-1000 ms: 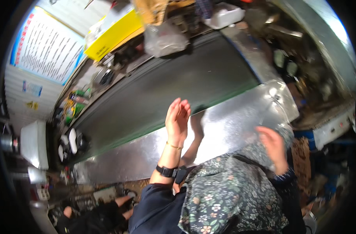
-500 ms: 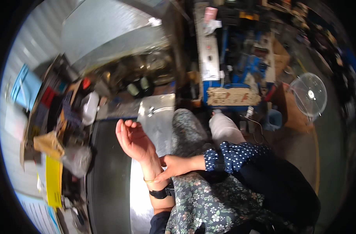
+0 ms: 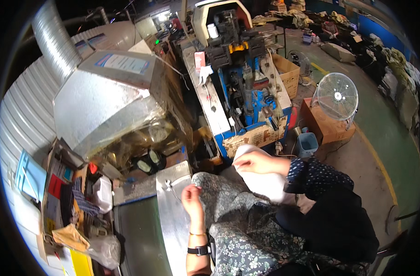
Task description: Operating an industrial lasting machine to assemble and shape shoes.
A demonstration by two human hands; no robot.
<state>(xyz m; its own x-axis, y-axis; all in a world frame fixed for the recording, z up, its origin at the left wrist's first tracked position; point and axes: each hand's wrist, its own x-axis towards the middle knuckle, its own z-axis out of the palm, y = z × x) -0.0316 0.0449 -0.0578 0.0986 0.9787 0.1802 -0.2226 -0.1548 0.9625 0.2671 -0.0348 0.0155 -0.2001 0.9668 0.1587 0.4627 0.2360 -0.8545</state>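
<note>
My left hand (image 3: 192, 200) is raised beside the metal table, palm partly turned up. Its fingers are loosely curled and nothing shows in them. A thin bangle (image 3: 198, 234) and a black wristwatch (image 3: 199, 250) circle that wrist. Farther right, my right hand (image 3: 257, 163) is over the white covering (image 3: 263, 186) on my right leg, fingers loosely bent and apart, with no object visible in them. Whether it touches the white covering I cannot tell. A dark floral apron (image 3: 242, 244) covers my lap. Next to my left hand lies the bare metal tabletop (image 3: 173, 216).
A dark conveyor belt (image 3: 139, 230) runs at my left, beside a cluttered shelf (image 3: 76, 202). Ahead stand a metal hood (image 3: 99, 106) and a blue-framed machine (image 3: 251, 131). To the right are a blue bin (image 3: 307, 145) and a fan (image 3: 337, 96) on a brown box (image 3: 327, 126).
My right hand has let go of my left forearm and moved up and right, over the white covering. My left hand has moved lower and right. The view has tilted up.
</note>
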